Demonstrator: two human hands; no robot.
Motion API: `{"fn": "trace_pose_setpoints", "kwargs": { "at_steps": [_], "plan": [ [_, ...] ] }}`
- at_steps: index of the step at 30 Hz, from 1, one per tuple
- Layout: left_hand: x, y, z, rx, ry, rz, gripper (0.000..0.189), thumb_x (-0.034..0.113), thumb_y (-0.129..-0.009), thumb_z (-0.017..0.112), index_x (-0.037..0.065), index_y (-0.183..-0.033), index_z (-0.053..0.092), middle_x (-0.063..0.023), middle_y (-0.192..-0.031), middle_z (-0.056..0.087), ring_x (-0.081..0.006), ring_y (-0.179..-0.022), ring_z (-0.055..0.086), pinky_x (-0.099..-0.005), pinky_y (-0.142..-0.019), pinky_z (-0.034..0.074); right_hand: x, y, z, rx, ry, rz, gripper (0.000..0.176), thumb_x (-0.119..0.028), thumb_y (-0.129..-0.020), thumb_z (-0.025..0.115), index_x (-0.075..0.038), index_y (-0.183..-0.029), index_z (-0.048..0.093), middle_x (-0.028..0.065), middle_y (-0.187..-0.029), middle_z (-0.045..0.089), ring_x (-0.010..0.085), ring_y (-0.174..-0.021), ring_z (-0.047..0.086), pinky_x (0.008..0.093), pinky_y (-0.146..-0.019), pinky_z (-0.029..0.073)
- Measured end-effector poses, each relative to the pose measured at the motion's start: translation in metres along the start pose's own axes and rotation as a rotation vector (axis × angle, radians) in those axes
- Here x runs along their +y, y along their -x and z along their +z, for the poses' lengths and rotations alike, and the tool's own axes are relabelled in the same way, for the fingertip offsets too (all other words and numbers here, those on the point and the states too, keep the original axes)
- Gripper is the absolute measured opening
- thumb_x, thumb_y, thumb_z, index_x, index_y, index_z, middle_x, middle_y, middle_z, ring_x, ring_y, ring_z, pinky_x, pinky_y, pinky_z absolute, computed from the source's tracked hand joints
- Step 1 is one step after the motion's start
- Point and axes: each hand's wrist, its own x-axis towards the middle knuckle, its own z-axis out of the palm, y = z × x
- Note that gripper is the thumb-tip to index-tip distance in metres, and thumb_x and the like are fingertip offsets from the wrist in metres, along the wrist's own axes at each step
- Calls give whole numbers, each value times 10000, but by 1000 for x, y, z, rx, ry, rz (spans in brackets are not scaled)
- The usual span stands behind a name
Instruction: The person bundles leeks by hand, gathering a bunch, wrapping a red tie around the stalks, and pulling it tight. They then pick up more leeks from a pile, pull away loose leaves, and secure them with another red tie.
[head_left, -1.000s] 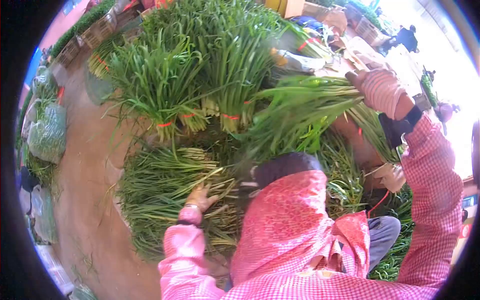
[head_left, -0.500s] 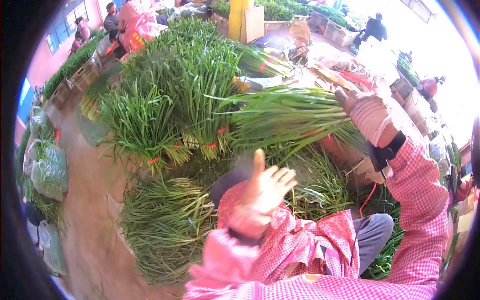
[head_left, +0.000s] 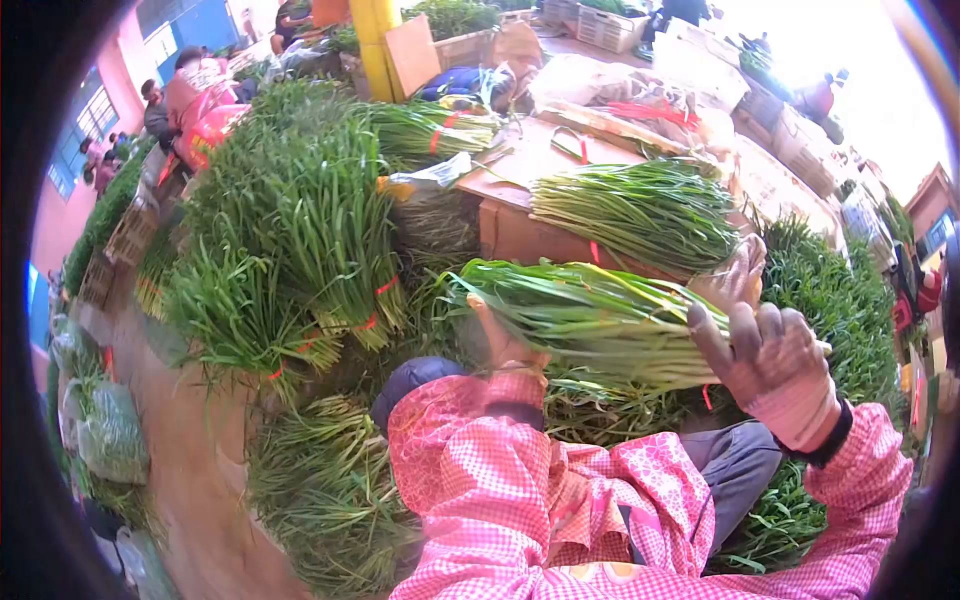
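A loose-leaved bunch of chives [head_left: 600, 325] lies level across the front of my body, its green leaves to the left and pale stems to the right. My left hand [head_left: 505, 340] is closed around the leaf end from below, thumb up and fingers partly hidden by leaves. Dark-stained and partly covered in a pale glove, my right hand [head_left: 775, 375] grips the stem end. Just behind the held bunch, another chive bunch [head_left: 640, 215] rests on a brown board [head_left: 510, 190]. A red strip [head_left: 707, 398] hangs under the stems.
Tied upright chive bunches [head_left: 290, 230] crowd the left. A loose chive pile [head_left: 325, 500] lies on the floor at lower left, beside bare brown floor [head_left: 215, 480]. A yellow post [head_left: 373, 50] stands behind. Crates [head_left: 610, 28] and people are farther back.
My left hand, empty and spread before, has come up to the leaf end and closed on it. The bunch in my right hand has come lower and nearer. The view has shifted rightward.
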Motion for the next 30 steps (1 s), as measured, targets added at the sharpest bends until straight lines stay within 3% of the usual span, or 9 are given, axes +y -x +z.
{"fn": "trace_pose_setpoints", "kwargs": {
  "at_steps": [4, 5, 7, 8, 16, 19, 20, 23, 30],
  "plan": [
    [-12, -15, -7, -94, -28, -31, 753, 708, -826, 343, 145, -1323, 401, -170, -1228, 511, -364, -1125, 500, -509, -956, 410, 12, 21, 4, 10, 9, -9, 519, -155, -733, 525, -108, -1247, 472, 84, -889, 519, 188, -718, 506, 315, -593, 392],
    [-11, -18, -17, -280, 24, -64, 744, 695, -821, 377, 138, -1313, 414, -182, -1245, 494, -356, -1166, 465, -504, -974, 392, 11, 26, 10, -11, -10, -2, 523, -153, -733, 525, -107, -1251, 468, 83, -890, 521, 190, -717, 507, 315, -592, 392],
    [-8, -24, -11, -174, 150, -72, 799, 638, -754, 567, 71, -1302, 435, -205, -1298, 467, -367, -1187, 453, -537, -1022, 342, 10, 35, 19, -51, -51, 13, 532, -150, -734, 524, -104, -1260, 460, 82, -891, 525, 192, -716, 510, 314, -590, 391],
    [-4, -27, -12, -286, 158, -129, 778, 603, -772, 573, 44, -1296, 438, -177, -1314, 462, -359, -1207, 436, -520, -1052, 305, 10, 38, 23, -67, -81, 21, 538, -147, -734, 524, -96, -1265, 458, 81, -889, 532, 187, -712, 512, 315, -591, 393],
    [30, -34, 20, -369, 63, -65, 563, 374, -852, 574, 51, -1293, 438, -108, -1276, 508, -267, -1211, 444, -499, -1062, 276, -10, 47, 63, -70, -135, 93, 526, -132, -755, 512, -72, -1273, 442, 36, -814, 482, 166, -670, 495, 308, -581, 392],
    [48, -41, 21, -271, -21, -73, 618, 362, -844, 592, 14, -1316, 398, -113, -1271, 514, -278, -1222, 442, -531, -1072, 247, -16, 51, 71, -44, -186, 121, 520, -127, -758, 508, -73, -1271, 442, 35, -817, 479, 165, -666, 494, 311, -575, 391],
    [56, -47, 13, -348, 117, -218, 560, 305, -854, 578, 38, -1317, 411, -123, -1288, 505, -272, -1212, 457, -543, -1061, 256, -17, 51, 72, -51, -192, 132, 521, -129, -759, 509, -73, -1272, 439, 30, -797, 466, 165, -658, 490, 311, -572, 391],
    [60, -36, 43, -216, -123, -139, 506, 258, -863, 561, 77, -1317, 431, -134, -1312, 483, -289, -1225, 444, -541, -1062, 259, -18, 54, 79, -45, -176, 142, 520, -132, -759, 512, -74, -1271, 438, 24, -774, 447, 162, -649, 485, 307, -566, 390],
    [69, -32, 54, -261, -53, -168, 371, 248, -874, 562, 103, -1214, 532, -114, -1264, 528, -312, -1202, 460, -565, -1052, 271, -31, 61, 86, 5, -194, 193, 512, -137, -763, 519, -75, -1267, 447, 14, -755, 437, 153, -652, 480, 294, -561, 391]
  ]
}}
